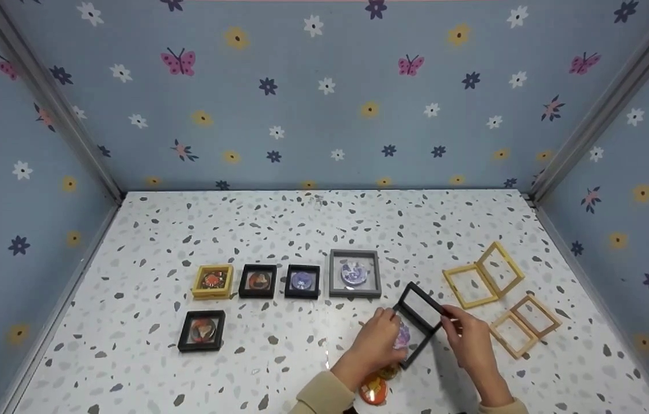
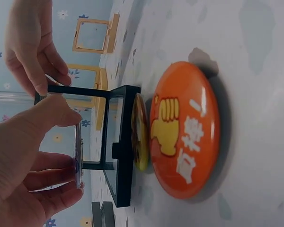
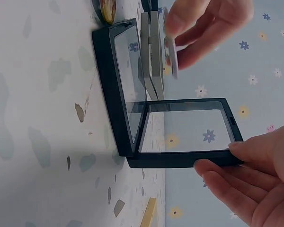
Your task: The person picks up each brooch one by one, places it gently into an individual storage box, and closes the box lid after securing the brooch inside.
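Note:
My left hand (image 1: 379,339) pinches a round purple badge (image 1: 402,335) by its edges, over the lower half of an open black display frame (image 1: 421,325). My right hand (image 1: 469,336) grips the raised half of that frame between thumb and fingers. In the right wrist view the black frame (image 3: 184,158) stands hinged open, its clear film stretched across each half, and the badge (image 3: 170,47) appears edge-on above the flat half. Close to the frame lie an orange badge (image 2: 184,130) with a yellow thumbs-up and another badge (image 2: 140,132) seen edge-on.
Left of my hands sit a grey frame (image 1: 355,294), black frames (image 1: 302,295) and a yellow frame (image 1: 212,295), each with a badge inside. Another filled black frame (image 1: 202,347) lies nearer. To the right are an open yellow frame (image 1: 488,282) and an open wooden frame (image 1: 525,326).

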A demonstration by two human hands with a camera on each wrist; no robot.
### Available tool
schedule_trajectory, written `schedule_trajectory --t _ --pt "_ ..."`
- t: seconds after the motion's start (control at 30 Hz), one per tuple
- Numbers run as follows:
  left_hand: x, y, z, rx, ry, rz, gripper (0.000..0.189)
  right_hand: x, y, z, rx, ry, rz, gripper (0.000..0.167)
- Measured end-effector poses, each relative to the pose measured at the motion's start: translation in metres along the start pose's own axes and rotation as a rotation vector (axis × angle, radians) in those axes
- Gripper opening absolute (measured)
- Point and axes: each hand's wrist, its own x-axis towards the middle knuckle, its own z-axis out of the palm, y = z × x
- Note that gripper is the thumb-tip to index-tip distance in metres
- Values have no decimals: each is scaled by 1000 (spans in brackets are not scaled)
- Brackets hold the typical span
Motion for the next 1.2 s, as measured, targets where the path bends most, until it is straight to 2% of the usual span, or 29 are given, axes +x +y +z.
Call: schedule_trajectory --t 0.13,0.37,0.57,0.77,0.97,1.2 --pt "5 3 9 64 -8 18 47 0 0 0 -5 1 5 19" --pt "11 4 22 162 15 39 45 -1 2 1 -5 11 0 19" --pt "13 6 24 179 -33 17 49 -2 2 1 -4 7 6 19" --pt "14 8 26 149 -40 -10 47 -2 1 2 -18 17 3 19" --pt "15 7 28 163 -48 1 48 -1 1 2 -23 1 30 19" --pt "15 5 28 209 -79 -3 47 -2 3 2 -18 21 1 19"
